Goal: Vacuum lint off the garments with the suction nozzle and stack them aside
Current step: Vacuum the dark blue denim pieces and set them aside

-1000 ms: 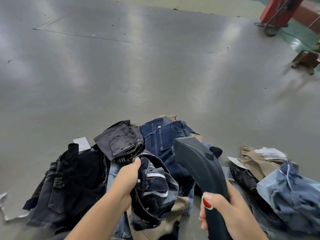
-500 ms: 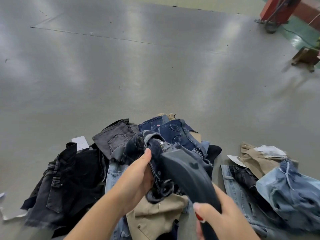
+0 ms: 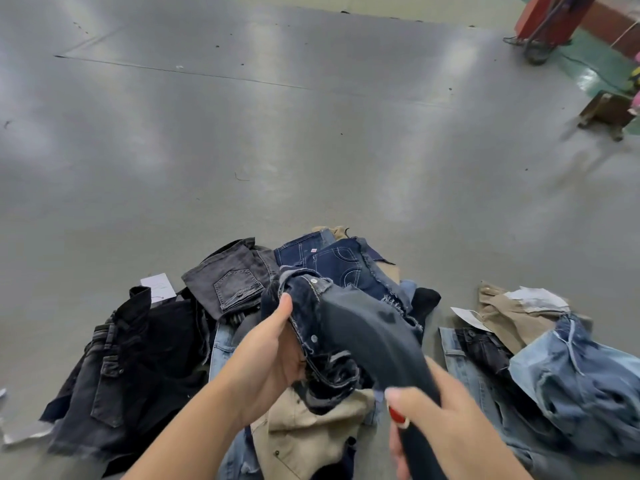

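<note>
The fingers of the left hand (image 3: 270, 355) curl around a bunched pair of dark denim jeans (image 3: 311, 327), thumb pressed on the waistband fold, and hold it lifted above the heap. The fingers of the right hand (image 3: 446, 424) wrap the handle of the suction nozzle (image 3: 367, 334), thumb laid across its near side; a red thumbnail shows. The nozzle head lies against the held denim, its mouth turned away from the camera, so actual contact at the mouth cannot be confirmed.

Step in hand, as judged: lint removal on one garment, with the nozzle applied to the cloth while the other hand supports it. The next move calls for drawing the nozzle along the fabric with the cloth kept taut, turning the piece to expose untreated faces, then releasing it onto the side stack.

Count:
- Hands: two, both occupied.
- Nozzles: one.
- Garment held: one.
- Main heap (image 3: 145, 358), centre and left on the grey floor (image 3: 277, 133): about seven or eight pieces visible (black, grey, dark blue, light blue, tan); the exact number cannot be told because they overlap.
- Side pile (image 3: 554, 358), to the right and apart from the heap: about four pieces.
- Paper tags: at least three, white.
</note>
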A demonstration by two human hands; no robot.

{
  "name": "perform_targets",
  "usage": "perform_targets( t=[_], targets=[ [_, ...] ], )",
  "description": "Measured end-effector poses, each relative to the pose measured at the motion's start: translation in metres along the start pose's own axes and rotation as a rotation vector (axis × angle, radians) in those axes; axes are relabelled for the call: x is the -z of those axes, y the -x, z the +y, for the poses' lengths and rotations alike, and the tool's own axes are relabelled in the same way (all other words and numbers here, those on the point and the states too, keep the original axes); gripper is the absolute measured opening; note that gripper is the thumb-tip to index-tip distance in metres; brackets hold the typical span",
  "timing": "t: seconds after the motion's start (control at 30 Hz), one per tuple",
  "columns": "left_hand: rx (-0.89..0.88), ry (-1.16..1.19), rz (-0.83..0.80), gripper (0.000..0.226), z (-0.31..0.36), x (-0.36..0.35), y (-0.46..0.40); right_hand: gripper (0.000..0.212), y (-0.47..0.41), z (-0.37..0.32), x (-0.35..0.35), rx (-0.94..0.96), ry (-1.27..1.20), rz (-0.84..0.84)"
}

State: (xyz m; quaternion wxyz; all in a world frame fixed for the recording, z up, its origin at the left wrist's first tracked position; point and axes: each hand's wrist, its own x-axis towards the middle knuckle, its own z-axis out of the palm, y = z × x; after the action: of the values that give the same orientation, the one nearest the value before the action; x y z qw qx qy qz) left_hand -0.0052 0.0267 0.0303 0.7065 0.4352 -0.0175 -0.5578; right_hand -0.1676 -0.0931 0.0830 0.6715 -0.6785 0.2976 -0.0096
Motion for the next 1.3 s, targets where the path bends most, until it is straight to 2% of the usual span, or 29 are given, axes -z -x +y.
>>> perform_targets(
  t=[0.13, 0.23, 0.37, 0.5, 0.6, 0.7, 0.83, 0.97, 1.03, 1.13, 1.2, 1.3],
  targets=[
    [-0.056, -0.003, 0.029, 0.061, 0.003, -0.003, 0.004, 0.015, -0.009, -0.001, 0.019, 0.031, -0.123, 0.263],
    [-0.188, -0.027, 0.100, 0.050, 0.011, -0.004, 0.005, 0.013, -0.007, -0.004, 0.027, 0.051, -0.194, 0.342],
    [-0.232, 0.096, 0.076, 0.038, 0.014, -0.008, 0.010, 0.008, 0.001, -0.006, 0.020, 0.027, -0.157, 0.170],
    [-0.282, 0.333, 0.029, 0.035, 0.018, -0.008, 0.012, 0.046, 0.010, -0.006, 0.008, 0.047, 0.004, -0.015],
    [-0.299, 0.381, 0.020, 0.034, 0.022, -0.006, 0.012, 0.055, 0.011, -0.006, 0.002, 0.104, 0.114, -0.071],
    [-0.249, 0.335, -0.003, 0.035, 0.015, -0.010, 0.014, 0.049, 0.009, -0.010, -0.003, 0.087, 0.074, -0.022],
    [-0.208, 0.312, -0.023, 0.040, 0.015, -0.012, 0.016, 0.032, 0.004, -0.008, 0.003, 0.118, -0.208, 0.167],
    [-0.218, 0.267, -0.043, 0.064, 0.025, -0.014, 0.020, 0.037, -0.006, 0.002, 0.009, 0.190, -0.271, 0.229],
    [-0.230, 0.209, 0.002, 0.071, 0.023, -0.018, 0.020, 0.049, -0.009, 0.007, 0.004, 0.194, -0.290, 0.240],
    [-0.214, 0.225, 0.059, 0.056, 0.020, -0.023, 0.019, 0.056, -0.016, 0.013, -0.005, 0.210, -0.263, 0.223],
    [-0.191, 0.293, 0.035, 0.041, 0.020, -0.024, 0.019, 0.057, -0.019, 0.014, -0.008, 0.219, -0.253, 0.204],
    [-0.162, 0.402, 0.053, 0.041, 0.020, -0.026, 0.018, 0.048, -0.024, 0.019, -0.011, 0.232, -0.230, 0.206]
  ],
)
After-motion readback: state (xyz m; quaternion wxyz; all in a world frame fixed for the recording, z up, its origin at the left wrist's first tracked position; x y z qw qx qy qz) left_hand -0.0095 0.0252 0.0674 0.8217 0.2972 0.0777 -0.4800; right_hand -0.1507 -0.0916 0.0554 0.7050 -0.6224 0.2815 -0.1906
